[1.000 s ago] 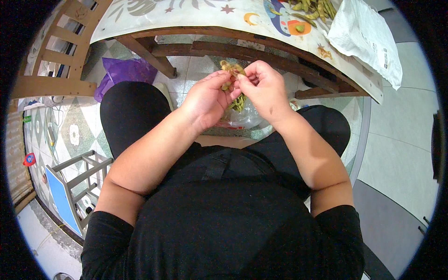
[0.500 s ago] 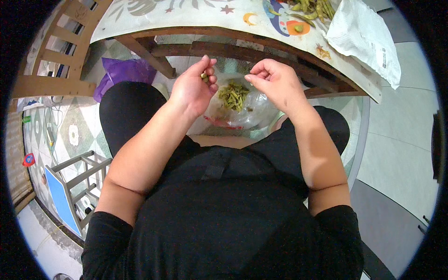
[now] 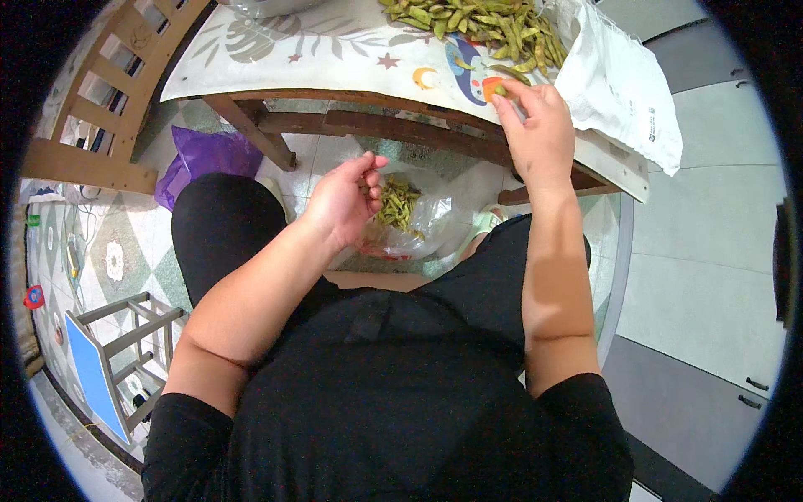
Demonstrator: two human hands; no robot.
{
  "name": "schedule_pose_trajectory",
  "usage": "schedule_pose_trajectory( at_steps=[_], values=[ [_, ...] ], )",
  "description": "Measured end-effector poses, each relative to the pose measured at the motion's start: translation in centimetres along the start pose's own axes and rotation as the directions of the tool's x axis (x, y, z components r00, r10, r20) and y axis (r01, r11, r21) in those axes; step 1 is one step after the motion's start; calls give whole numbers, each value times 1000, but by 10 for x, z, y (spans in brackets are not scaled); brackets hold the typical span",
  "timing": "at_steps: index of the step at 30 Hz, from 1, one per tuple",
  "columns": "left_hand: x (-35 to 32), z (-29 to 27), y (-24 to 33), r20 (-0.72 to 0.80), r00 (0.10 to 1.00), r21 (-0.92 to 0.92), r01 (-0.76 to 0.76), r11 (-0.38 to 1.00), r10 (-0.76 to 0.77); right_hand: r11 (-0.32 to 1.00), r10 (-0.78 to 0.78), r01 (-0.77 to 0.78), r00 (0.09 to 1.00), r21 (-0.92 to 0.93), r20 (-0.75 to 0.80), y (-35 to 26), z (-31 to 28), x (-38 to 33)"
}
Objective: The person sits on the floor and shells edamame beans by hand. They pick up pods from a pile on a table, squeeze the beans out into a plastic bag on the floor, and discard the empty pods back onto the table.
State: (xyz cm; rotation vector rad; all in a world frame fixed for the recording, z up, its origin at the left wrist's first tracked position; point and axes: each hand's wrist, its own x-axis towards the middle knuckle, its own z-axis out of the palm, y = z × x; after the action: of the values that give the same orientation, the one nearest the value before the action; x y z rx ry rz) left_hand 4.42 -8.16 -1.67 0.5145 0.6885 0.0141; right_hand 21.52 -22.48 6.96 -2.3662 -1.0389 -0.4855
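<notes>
Seen from the head camera, a seated person in black works at the edge of a wooden counter (image 3: 401,125) covered with a patterned cloth (image 3: 335,50). The right hand (image 3: 535,125) reaches up to the counter's near edge, its fingertips (image 3: 502,96) pinched on a single green bean pod (image 3: 500,89). Just beyond that hand, a heap of green pods (image 3: 477,25) lies spread on the cloth, and a white plastic bag (image 3: 619,84) hangs off the counter corner right beside it.

The left hand (image 3: 343,201) hovers lower, above the lap and well apart from the right one. Its fingers (image 3: 368,180) are loosely curled with the thumb raised; whether it holds anything small inside the curl cannot be told. Just beside it, toward the right hand, a clear plastic bag (image 3: 427,226) sits between the knees, with a clump of discarded pods and shells (image 3: 397,201) inside.

On the far side of the left hand, a purple bag (image 3: 205,155) lies on the tiled floor (image 3: 109,251) under the counter. Further out on that side stand a wooden chair (image 3: 92,100) and a small grey rack with a blue panel (image 3: 100,368).
</notes>
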Motion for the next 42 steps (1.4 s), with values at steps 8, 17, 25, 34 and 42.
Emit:
schedule_pose_trajectory(
  at_steps=[8,17,25,34,42],
  values=[
    [-16,10,-1,129,963,275,-265,924,238,954,-55,115,975,278,-213,-23,-5,-16],
    [-26,20,-3,382,744,442,-668,599,548,-210,98,-742,632,636,769,-60,25,-66],
    [-32,24,5,370,810,368,-577,729,455,-180,-160,-863,499,472,852,-49,23,-61],
    [-31,20,7,417,809,327,-559,762,414,-237,-256,-882,461,407,850,-53,24,-64],
    [-38,24,9,371,854,269,-474,838,364,-242,-260,-868,489,434,833,-56,27,-67]
  ],
)
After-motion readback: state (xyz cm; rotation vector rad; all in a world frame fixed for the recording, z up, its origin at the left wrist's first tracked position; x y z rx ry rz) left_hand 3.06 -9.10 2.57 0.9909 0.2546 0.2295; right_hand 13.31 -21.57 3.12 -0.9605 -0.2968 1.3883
